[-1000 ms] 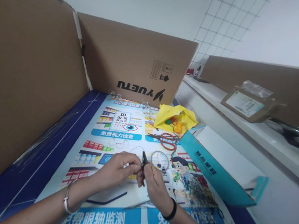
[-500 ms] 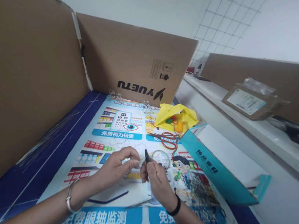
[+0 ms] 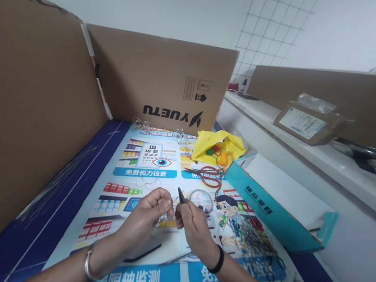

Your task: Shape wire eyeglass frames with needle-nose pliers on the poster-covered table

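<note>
My right hand [image 3: 194,226] is closed around a small pair of pliers [image 3: 181,195], whose dark, pointed jaws stick up past the fingers; the handles are mostly hidden in the palm. Just left of it, my left hand [image 3: 150,212] has thumb and fingers pinched together on a thin wire, which shows only faintly between the two hands. Behind the pliers a round wire hoop [image 3: 201,201] lies on the printed mat. Red-handled scissors [image 3: 210,176] rest farther back. To the right of my right hand spreads a tangle of thin wire pieces [image 3: 254,237].
A yellow bag [image 3: 208,145] with coloured thread stands at the back, next to an open teal box [image 3: 270,206]. Cardboard panels [image 3: 121,71] wall off the left and back. Straight wires [image 3: 58,179] lie along the left edge. Clear small pieces [image 3: 181,136] sit by the back panel.
My left fingers have closed into a tighter pinch near the pliers. The wire that arched above the hands no longer shows there. The camera view has shifted slightly.
</note>
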Demonstrator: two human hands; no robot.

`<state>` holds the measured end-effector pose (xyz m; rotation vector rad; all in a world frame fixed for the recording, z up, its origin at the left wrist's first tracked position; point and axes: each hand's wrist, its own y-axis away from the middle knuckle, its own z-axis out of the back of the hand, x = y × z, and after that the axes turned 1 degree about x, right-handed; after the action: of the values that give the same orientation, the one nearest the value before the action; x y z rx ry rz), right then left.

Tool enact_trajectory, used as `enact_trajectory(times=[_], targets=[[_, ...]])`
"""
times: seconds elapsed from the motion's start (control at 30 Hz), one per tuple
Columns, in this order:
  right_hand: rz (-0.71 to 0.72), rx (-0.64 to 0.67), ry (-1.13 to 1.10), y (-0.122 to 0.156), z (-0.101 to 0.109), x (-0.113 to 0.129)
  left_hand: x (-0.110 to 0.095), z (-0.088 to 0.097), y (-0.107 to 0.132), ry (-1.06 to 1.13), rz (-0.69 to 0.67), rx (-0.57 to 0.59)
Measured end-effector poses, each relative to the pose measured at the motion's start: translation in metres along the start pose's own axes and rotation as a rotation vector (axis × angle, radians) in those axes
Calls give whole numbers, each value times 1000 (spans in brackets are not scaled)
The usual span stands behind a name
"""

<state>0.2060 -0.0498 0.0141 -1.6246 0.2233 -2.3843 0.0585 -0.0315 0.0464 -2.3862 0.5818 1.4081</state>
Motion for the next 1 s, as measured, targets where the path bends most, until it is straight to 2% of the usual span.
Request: enact_trajectory(times=[0.53, 0.7, 0.9, 1.0], targets=[[11, 6, 149, -1, 2, -3, -6, 4, -4, -176, 60, -28], [9, 8, 159, -1, 2, -3, -6, 7, -4, -145, 91, 15], [-27, -10, 177, -2, 3, -2, -4, 15, -5, -8, 215, 63], [-30, -15, 186, -2, 5, -3, -8, 20, -8, -10, 247, 113]])
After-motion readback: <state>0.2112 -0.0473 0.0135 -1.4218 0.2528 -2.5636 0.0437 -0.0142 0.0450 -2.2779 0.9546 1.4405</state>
